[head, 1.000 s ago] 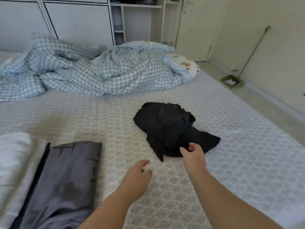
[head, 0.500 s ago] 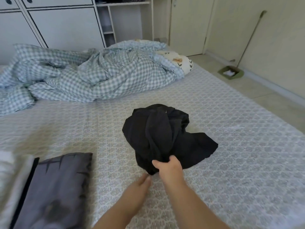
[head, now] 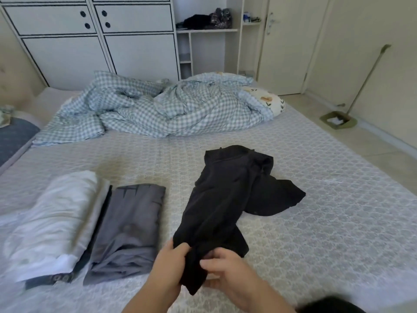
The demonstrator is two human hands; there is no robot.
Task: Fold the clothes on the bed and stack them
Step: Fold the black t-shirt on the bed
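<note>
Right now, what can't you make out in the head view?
- Black garment: type unclear; bunched, near end hidden by the left hand and right hand.
- White folded item: motion-blurred.
- Grey folded garment: print unreadable.
- Shelf items: too small.

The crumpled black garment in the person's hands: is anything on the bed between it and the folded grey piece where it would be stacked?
Nothing visible. Both hands, left hand and right hand, grip the crumpled black garment; only bare patterned bedsheet lies between it and the folded grey garment.
</note>
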